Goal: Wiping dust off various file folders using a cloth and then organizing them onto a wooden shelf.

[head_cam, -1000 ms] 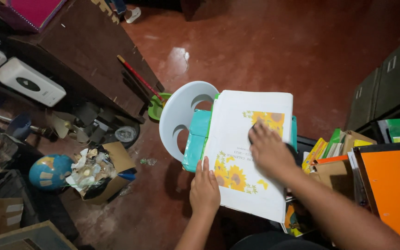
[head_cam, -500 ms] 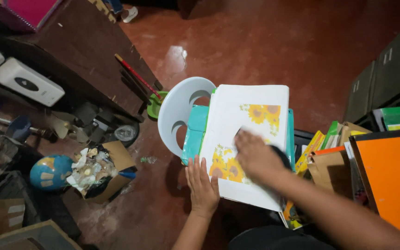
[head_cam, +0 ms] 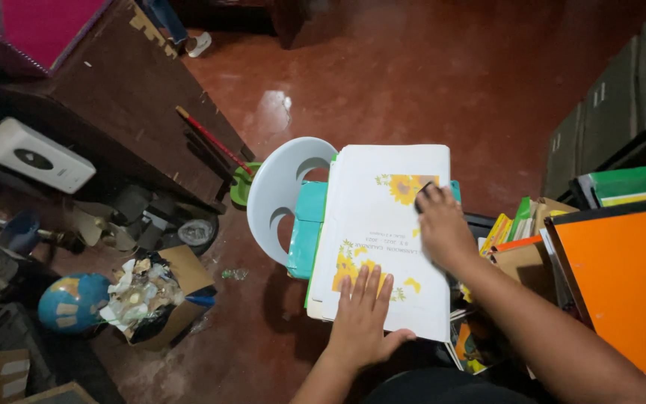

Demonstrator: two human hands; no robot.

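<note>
1. From the head camera I see my left hand [head_cam: 364,318] lying flat, palm down, fingers spread and straight, on the near edge of a white booklet with sunflower prints [head_cam: 383,239]; it grips nothing, only presses the cover.
2. My right hand [head_cam: 443,228] rests at about two o'clock from the left one, fingers loosely curled over the cover near the upper sunflower; something small and dark shows under the fingertips, but I cannot tell what it is, nor whether the hand holds it.
3. The booklet is a thick rectangular sheaf of paper with a smooth matte cover; it lies on top of a teal plastic chair seat [head_cam: 309,224], overhanging it toward me.
4. The chair's backrest [head_cam: 282,191] is pale grey moulded plastic, rounded, with curved cut-outs; it stands at ten o'clock from the booklet.
5. At three o'clock, an orange folder [head_cam: 622,277], flat and glossy, lies over stacked books and brown card [head_cam: 521,258]; a green folder [head_cam: 626,179] sits beyond it.
6. At eight o'clock, a cardboard box of crumpled waste [head_cam: 151,295] stands beside a blue globe [head_cam: 72,299].
7. At ten o'clock, a red-handled stick [head_cam: 214,142] leans on a dark wooden cabinet [head_cam: 125,90]; the floor [head_cam: 413,67] is polished red, with a glare spot.
</note>
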